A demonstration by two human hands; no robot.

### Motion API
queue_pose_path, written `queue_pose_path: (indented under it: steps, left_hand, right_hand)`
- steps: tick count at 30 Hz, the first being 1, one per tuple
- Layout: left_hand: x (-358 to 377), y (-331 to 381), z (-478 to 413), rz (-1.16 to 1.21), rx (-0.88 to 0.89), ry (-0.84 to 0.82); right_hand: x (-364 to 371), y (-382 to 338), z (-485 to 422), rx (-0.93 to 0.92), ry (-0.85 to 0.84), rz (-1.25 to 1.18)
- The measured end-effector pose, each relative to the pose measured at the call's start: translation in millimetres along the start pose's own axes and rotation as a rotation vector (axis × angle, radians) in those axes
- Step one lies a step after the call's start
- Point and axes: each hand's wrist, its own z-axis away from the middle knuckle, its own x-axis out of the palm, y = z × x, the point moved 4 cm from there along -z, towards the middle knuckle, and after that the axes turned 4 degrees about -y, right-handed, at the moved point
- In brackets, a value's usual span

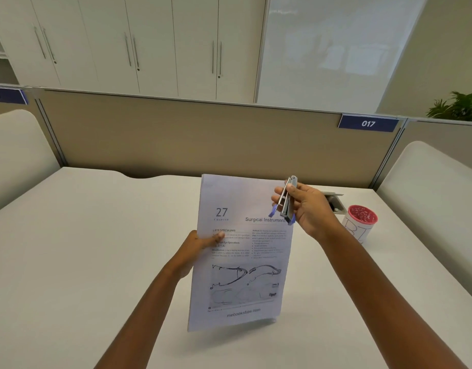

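A printed sheaf of paper (242,262), headed "27 Chapter, Surgical Instruments" with drawings lower down, is held upright above the white desk (83,249). My left hand (200,243) pinches its left edge, thumb on the front. My right hand (306,206) grips a small metal stapler (288,201) with blue ends, standing on end at the paper's upper right edge. Whether the stapler's jaws are around the paper, I cannot tell.
A white cup with a red lid (359,222) stands on the desk at the right, near a grey cable hatch (334,201). A beige partition (189,137) with a blue "017" label (367,123) closes off the far side. White chairs flank both sides.
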Motion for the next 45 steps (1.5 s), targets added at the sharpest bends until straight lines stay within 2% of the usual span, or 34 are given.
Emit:
queue_pose_path:
  steps: [3,8,13,16,23,36,38,40,42,45]
  left_hand:
    - [0.8,-2.2,0.1,0.019,-0.016,0.033]
    - [-1.0,-6.8,-1.8,0.024,-0.04,0.099]
    - [-6.8,-14.2,-1.0,0.043,-0.068,0.158]
    - [-7.8,-13.6,0.2,0.041,-0.063,0.161]
    - [-2.1,-8.3,3.5,0.023,-0.032,0.12]
    - [3.0,-2.2,5.3,-0.012,-0.006,0.044]
    - [3.5,-0.9,5.3,-0.005,-0.002,0.036]
    - [3.9,1.0,5.5,-0.006,0.002,0.021]
    - [4.2,1.5,4.8,-0.012,0.011,0.001]
    - [6.5,2.4,3.5,-0.025,0.021,-0.008]
  right_hand:
    - [-5.1,12.8,-1.5,0.025,0.036,0.162]
    - [-32.9,54.6,-8.0,0.087,0.21,0.534]
    - [-77.1,113.0,-3.5,0.261,0.331,0.693]
    - [-100.5,142.4,5.1,0.347,0.344,0.775]
    - [-134.3,174.3,18.0,0.441,0.384,0.928]
    - [-152.1,182.2,24.7,0.436,0.455,0.925]
    - [-147.8,175.1,26.3,0.377,0.46,0.873]
    - [-132.8,155.9,28.0,0.231,0.453,0.746]
    - [-108.6,131.5,25.8,0.115,0.346,0.637]
    - [-71.8,108.0,15.1,0.077,0.046,0.367]
